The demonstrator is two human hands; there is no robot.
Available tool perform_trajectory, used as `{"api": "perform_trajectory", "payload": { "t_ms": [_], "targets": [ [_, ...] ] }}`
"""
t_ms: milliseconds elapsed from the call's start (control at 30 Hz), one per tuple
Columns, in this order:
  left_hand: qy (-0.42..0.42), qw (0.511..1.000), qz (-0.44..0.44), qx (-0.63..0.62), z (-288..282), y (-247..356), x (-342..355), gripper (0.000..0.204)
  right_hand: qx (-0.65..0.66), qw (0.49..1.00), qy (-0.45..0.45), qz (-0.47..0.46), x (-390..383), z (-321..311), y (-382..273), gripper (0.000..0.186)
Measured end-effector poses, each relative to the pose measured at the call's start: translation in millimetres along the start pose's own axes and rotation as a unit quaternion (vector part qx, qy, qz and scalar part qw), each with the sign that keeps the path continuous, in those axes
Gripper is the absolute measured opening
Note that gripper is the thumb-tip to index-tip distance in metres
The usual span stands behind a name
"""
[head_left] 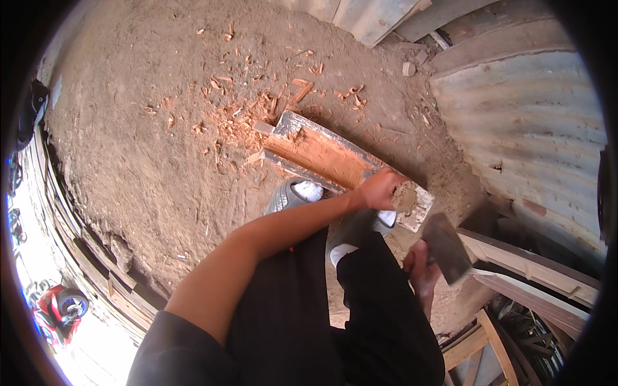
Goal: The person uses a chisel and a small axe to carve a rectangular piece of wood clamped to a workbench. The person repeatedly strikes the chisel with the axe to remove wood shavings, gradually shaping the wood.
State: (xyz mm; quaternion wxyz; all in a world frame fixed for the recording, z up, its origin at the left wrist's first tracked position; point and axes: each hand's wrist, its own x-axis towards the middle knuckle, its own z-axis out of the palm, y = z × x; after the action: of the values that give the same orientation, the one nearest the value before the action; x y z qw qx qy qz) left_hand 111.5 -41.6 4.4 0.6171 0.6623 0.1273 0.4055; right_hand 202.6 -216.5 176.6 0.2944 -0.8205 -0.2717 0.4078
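A hollowed wooden block (322,157) lies slantwise on the dirt in front of my feet. Its carved trough is fresh orange-brown, and the outer faces carry worn pale paint. My left hand (380,189) is wrapped round a chisel (405,197) at the block's right end. The tool's round, battered butt faces up, while its cutting tip is hidden or too unclear to make out. Lower right, my right hand (421,265) grips a hammer (448,249) with a big, dark, blocky head, blurred by motion. That head is apart from the chisel butt, below and right of it.
Wood shavings (248,119) litter the ground around the block's far left end. My grey shoe (290,195) is close against its near side. Corrugated metal sheets (521,122) stand at the right. Wooden boards (528,264) and a wooden frame (479,347) are near my right arm.
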Motion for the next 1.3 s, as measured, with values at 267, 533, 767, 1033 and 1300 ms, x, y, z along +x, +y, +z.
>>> {"api": "perform_trajectory", "payload": {
  "t_ms": [267,533,767,1033,1300],
  "targets": [
    [-0.030,0.999,-0.023,0.026,0,-14,-13,0.026,-0.014,0.998,0.031,0.054,-4,6,-45,0.028],
    [-0.057,0.997,-0.031,0.052,1,-12,-18,0.026,-0.068,0.997,0.003,0.036,14,4,-31,0.032],
    [-0.065,0.996,-0.047,0.039,7,-5,-8,0.026,-0.150,0.983,0.009,-0.108,24,0,48,0.035],
    [-0.090,0.986,-0.056,0.128,15,-19,-19,0.030,0.160,0.983,0.040,0.081,10,0,-29,0.018],
    [-0.085,0.988,-0.056,0.117,23,-8,-10,0.030,0.057,0.992,0.037,0.107,10,10,31,0.019]
  ]
}}
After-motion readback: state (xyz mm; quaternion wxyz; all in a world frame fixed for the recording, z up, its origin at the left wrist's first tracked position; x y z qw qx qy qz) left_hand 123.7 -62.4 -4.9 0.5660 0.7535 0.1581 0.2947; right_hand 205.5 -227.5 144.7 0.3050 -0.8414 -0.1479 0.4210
